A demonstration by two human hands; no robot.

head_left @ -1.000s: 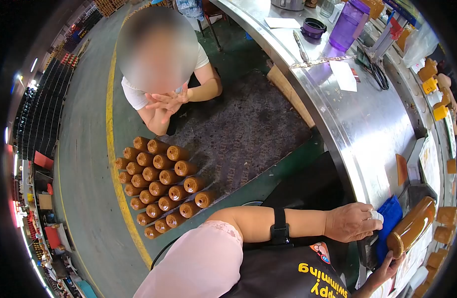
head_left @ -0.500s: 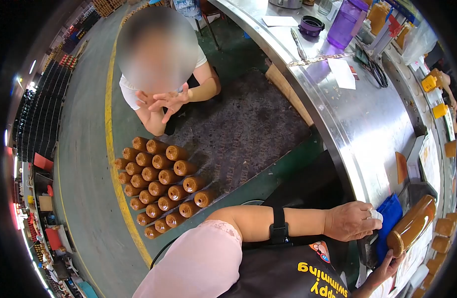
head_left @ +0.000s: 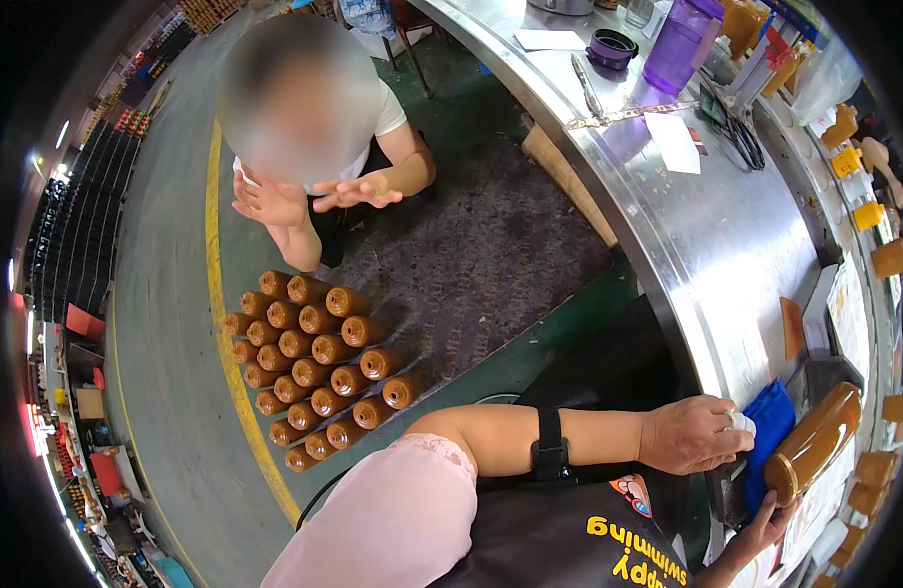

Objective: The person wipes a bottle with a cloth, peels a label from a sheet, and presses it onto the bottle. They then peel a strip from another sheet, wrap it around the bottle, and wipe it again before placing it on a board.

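Observation:
My left hand (head_left: 695,436) reaches across from the left, its fingers pinched together over the metal table's near edge. A small white piece (head_left: 743,425) shows at its fingertips; what it is I cannot make out. Right beside those fingers lies a blue cloth (head_left: 767,431). My right hand (head_left: 762,531), low at the right, grips the lower end of a glossy brown bottle (head_left: 814,441). That bottle lies tilted, its far end up and to the right. Part of the right hand is hidden behind the bottle.
Rows of similar brown bottles (head_left: 331,350) stand on a dark floor board (head_left: 471,265). Behind them a co-worker (head_left: 393,147) crouches, both hands raised. The metal table (head_left: 687,255) carries a purple bottle (head_left: 682,49), paper and a chain. Brown and yellow pieces (head_left: 869,216) line the right side.
The co-worker's hands have moved apart, and the head has shifted slightly left. Pieces along the right side have changed position. My two hands and the brown bottle stay nearly still.

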